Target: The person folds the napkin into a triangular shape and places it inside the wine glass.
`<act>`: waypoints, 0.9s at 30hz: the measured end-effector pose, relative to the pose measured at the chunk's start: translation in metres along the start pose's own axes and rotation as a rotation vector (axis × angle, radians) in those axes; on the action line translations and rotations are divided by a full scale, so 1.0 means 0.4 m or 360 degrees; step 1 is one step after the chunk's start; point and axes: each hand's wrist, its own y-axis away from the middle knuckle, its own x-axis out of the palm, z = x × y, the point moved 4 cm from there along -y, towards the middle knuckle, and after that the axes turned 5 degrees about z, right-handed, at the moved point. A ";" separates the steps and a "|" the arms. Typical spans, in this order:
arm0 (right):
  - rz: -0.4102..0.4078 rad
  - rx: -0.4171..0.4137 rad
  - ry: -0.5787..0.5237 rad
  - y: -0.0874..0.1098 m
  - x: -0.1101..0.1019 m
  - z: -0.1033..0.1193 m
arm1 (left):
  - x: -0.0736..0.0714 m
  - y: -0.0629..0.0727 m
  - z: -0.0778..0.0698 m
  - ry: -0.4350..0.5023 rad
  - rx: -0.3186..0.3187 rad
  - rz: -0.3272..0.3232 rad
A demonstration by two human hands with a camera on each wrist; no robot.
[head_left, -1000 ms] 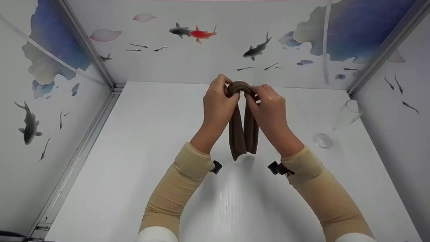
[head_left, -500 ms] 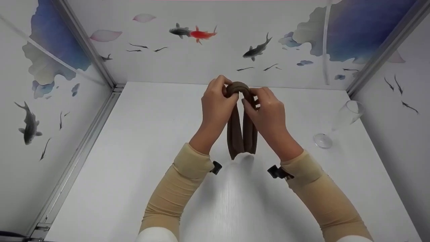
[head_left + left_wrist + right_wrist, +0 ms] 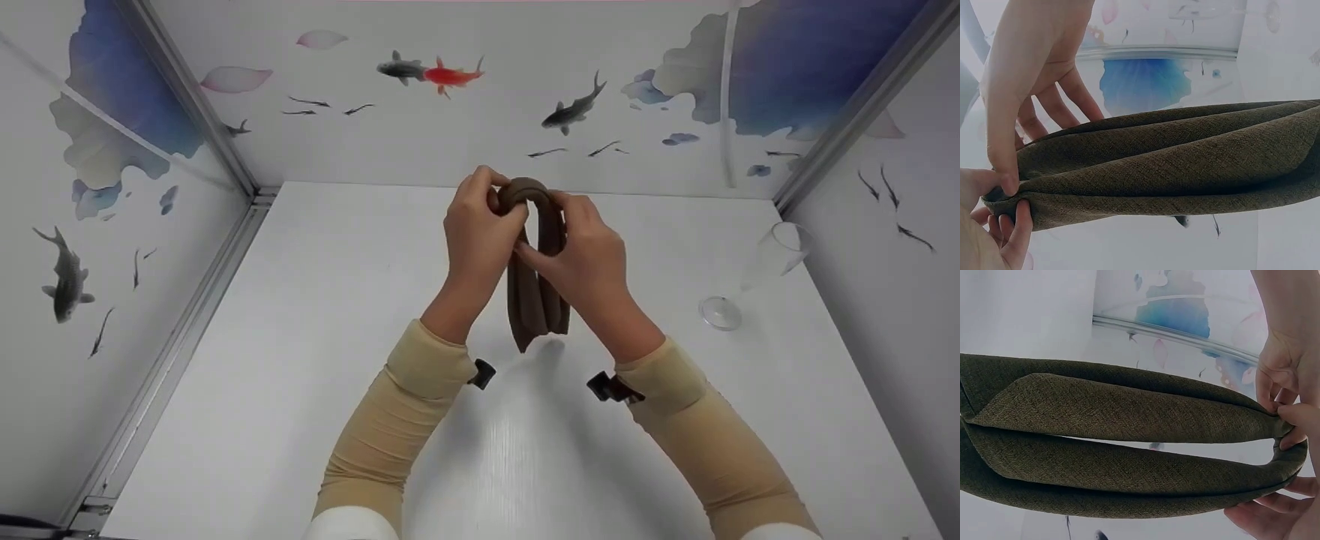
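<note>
A brown woven cloth napkin (image 3: 528, 307), rolled into long folds and bent double, hangs from both hands in the head view. Its looped top is uppermost and the two strands hang down side by side. My left hand (image 3: 484, 236) pinches the loop on its left side, thumb in front. My right hand (image 3: 589, 251) curls round the right strand, its thumb reaching across to the left strand. In the right wrist view the napkin (image 3: 1129, 405) shows two lengthwise rolls with a narrow gap. The left wrist view shows both hands gathered at the napkin's (image 3: 1174, 157) bent end.
A clear stemmed glass (image 3: 720, 313) stands on the white table (image 3: 337, 300) at the right. White panels printed with fish and blue shapes close in the back and sides, with metal rails (image 3: 180, 322) along the left edge.
My right hand has slid slightly down and left, its thumb moving across the gap to the left strand. The napkin's strands are closer together. My left hand has shifted slightly left, still pinching the loop.
</note>
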 end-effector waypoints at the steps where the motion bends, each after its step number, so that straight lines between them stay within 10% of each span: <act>1: 0.0004 0.0012 0.0011 -0.001 0.002 0.002 | -0.001 0.000 0.000 0.0006 -0.0001 -0.0007; 19: -0.0036 0.0049 -0.0156 -0.014 0.008 0.009 | -0.017 0.015 -0.015 0.0008 0.0014 -0.0005; 27: -0.0144 -0.0023 -0.0273 -0.008 -0.012 -0.005 | -0.018 0.034 0.003 0.0356 0.0116 0.0135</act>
